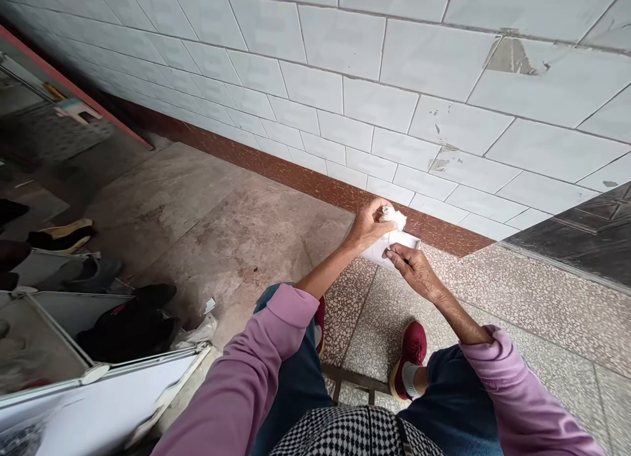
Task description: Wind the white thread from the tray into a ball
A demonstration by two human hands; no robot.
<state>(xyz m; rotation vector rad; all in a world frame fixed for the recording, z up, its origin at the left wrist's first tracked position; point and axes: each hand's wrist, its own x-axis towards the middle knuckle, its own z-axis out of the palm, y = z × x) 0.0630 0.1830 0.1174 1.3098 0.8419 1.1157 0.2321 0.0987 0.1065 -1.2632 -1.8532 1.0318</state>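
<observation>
A white fluffy clump that looks like cotton (pixel 394 217) is held in my left hand (pixel 367 226), between the thumb and curled fingers. Just below and to the right, my right hand (pixel 415 269) is closed in a pinch. Something thin and pale seems to run up from its fingertips toward the clump, too small to name. Under both hands a shallow white open box (pixel 375 252) sits by the foot of the wall. My hands cover part of it, and most of its inside is hidden.
A tiled wall (pixel 315 81) with a brown skirting strip (pixel 290 178) rises ahead. My red shoe (pixel 413 344) rests on the speckled floor (pixel 374 318). At left stands a white-panelled rack (pixel 113 390) with dark shoes and cloth, beside a red-edged doorway (pixel 98 101).
</observation>
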